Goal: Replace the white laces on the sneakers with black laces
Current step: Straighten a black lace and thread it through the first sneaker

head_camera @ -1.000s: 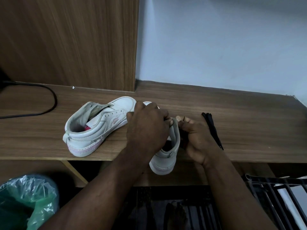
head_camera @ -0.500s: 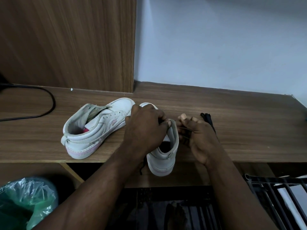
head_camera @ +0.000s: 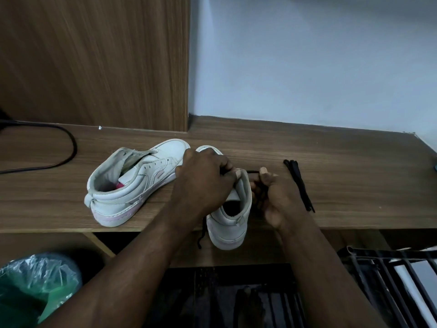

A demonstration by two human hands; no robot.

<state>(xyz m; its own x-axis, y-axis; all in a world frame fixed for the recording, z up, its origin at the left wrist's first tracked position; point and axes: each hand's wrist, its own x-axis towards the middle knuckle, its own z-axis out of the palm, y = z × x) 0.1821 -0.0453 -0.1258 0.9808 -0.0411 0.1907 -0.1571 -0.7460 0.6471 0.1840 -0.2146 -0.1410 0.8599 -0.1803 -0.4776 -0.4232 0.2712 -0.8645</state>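
Wood-grain bench [head_camera: 331,185] runs below a pale wall [head_camera: 307,67] and a brown wooden panel [head_camera: 94,62]. One white sneaker [head_camera: 132,185] sits on it, toe pointing away toward the panel. Just to its right, a second sneaker [head_camera: 231,221] stands with its heel past the bench's front edge. The left hand [head_camera: 203,183] curls over this shoe's top, gripping the upper. The right hand [head_camera: 276,200], beside the shoe, pinches a black lace [head_camera: 251,171] between thumb and fingertips; a loose stretch of it dangles below the bench edge by the heel. A bundled spare lace [head_camera: 299,183] lies near the right hand. A black cable [head_camera: 71,147] loops at far left.
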